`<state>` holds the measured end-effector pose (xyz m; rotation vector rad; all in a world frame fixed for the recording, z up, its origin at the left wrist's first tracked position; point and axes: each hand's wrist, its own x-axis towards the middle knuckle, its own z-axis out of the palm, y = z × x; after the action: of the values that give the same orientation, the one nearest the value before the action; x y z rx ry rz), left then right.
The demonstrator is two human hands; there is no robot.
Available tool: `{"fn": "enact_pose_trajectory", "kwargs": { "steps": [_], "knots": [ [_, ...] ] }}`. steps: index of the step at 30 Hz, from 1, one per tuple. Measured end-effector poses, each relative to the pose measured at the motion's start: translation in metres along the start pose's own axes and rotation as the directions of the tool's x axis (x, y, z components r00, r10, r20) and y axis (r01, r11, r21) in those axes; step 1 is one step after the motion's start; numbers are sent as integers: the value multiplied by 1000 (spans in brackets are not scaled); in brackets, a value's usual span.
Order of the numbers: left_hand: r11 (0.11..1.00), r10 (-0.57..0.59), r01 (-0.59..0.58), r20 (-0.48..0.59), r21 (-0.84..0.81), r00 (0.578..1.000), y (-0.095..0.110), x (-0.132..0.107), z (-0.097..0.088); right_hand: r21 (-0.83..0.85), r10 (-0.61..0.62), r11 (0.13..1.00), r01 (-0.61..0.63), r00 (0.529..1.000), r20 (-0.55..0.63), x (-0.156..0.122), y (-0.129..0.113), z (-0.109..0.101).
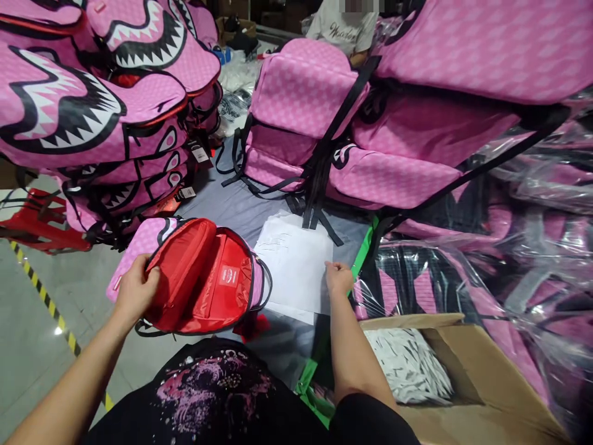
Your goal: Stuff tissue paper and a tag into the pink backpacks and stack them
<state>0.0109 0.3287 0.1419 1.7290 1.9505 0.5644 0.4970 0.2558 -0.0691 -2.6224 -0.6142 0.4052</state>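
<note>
A small pink backpack lies unzipped before me, its red lining and an inner label showing. My left hand grips the edge of its opened front panel, thumb on the red inside. To the right of the bag, a stack of white paper sheets rests on the grey cloth. At the right edge of that stack, my right hand is closed, the fingertips pinched on the paper's edge. How many sheets are between the fingers is not visible.
Pink shark-mouth backpacks are piled at the left. More pink backpacks stand at the back and right. Plastic-wrapped bags lie on the right, near a cardboard box of white strips. A person is at the far side.
</note>
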Motion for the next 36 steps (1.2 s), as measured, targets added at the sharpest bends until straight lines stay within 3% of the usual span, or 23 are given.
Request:
{"fn": "enact_pose_trajectory", "kwargs": {
  "steps": [3,7,12,16,18,20,23,26,28,32,36],
  "knots": [
    [960,81,-86,33,265,996,17,1,9,-7,-230,973,230,973,28,-22,-17,-12],
    [921,153,-199,160,336,975,22,10,6,-99,-503,853,512,858,103,-46,-35,-37],
    [920,271,-320,224,224,936,11,20,-4,-63,-600,800,597,798,-54,-58,-49,-80],
    [876,337,-426,345,227,876,19,17,9,178,-615,754,632,775,-144,-78,-74,-103],
    [892,307,-399,362,214,880,24,14,18,310,-615,723,618,780,-119,-100,-95,-102],
    [933,289,-338,299,126,910,27,11,23,402,-667,688,604,744,24,-129,-118,-90],
    [946,323,-314,174,-80,930,26,0,17,475,-752,643,601,613,241,-179,-150,-54],
    [935,335,-315,112,-159,936,19,-12,4,421,-772,635,647,516,372,-224,-172,-11],
    [933,324,-303,91,-195,942,12,-16,-2,320,-746,643,696,476,465,-246,-181,13],
    [919,315,-274,110,-284,943,1,-10,-6,174,-609,713,679,477,634,-270,-196,51],
    [887,365,-277,193,-368,911,-12,8,-12,184,-543,783,594,508,669,-278,-212,77]
  ]
}}
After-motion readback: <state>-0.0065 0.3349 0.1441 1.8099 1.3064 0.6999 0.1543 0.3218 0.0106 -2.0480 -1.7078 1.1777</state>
